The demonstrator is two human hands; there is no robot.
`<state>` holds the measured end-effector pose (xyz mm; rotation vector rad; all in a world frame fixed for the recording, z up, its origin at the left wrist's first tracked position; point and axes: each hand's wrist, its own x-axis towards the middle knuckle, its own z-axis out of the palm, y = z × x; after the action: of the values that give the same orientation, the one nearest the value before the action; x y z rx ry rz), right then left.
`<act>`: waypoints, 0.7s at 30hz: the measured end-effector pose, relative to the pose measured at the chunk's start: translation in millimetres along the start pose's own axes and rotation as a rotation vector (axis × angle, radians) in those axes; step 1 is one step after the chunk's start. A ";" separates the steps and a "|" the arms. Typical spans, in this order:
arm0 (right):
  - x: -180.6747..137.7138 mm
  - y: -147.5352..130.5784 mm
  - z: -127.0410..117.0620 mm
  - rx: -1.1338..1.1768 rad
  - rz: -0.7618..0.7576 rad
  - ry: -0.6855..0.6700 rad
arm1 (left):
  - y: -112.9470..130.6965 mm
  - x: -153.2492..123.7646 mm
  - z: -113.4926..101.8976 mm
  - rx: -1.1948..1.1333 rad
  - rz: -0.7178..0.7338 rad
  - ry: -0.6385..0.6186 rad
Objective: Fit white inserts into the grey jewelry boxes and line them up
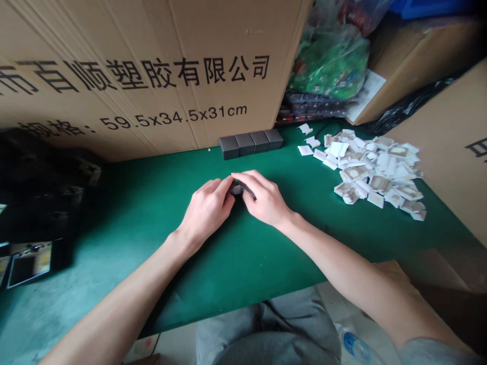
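Over the middle of the green tabletop, my left hand (210, 205) and my right hand (263, 196) close around a small black box (237, 188). The fingers of both hands meet at its far side and hide most of it. A dark flap or lid edge shows under my right fingers, and the inside is too small to make out. Just beyond my hands, several closed dark grey boxes (244, 146) stand side by side in a row against a large carton.
The large printed carton (152, 40) walls off the back. White folded paper pieces (375, 167) are heaped at the right. Several black boxes (34, 203), some opened, are piled at the left. Bags of green items (331, 66) and another carton (426, 56) fill the back right.
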<state>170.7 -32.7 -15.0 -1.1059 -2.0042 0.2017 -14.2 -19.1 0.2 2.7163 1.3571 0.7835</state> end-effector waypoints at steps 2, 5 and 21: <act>0.4 0.8 0.0 0.016 -0.005 -0.015 | -0.5 -0.1 0.8 -0.011 -0.016 -0.008; 0.7 2.2 0.8 0.036 -0.003 -0.042 | -0.4 0.1 1.5 -0.038 -0.037 -0.011; -0.9 4.4 5.5 -0.053 0.070 -0.076 | 0.2 1.3 6.6 -0.073 -0.077 -0.049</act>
<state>169.7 -29.5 -21.3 -1.2195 -2.0498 0.2313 -10.5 -16.8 -5.0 2.5938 1.3860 0.7408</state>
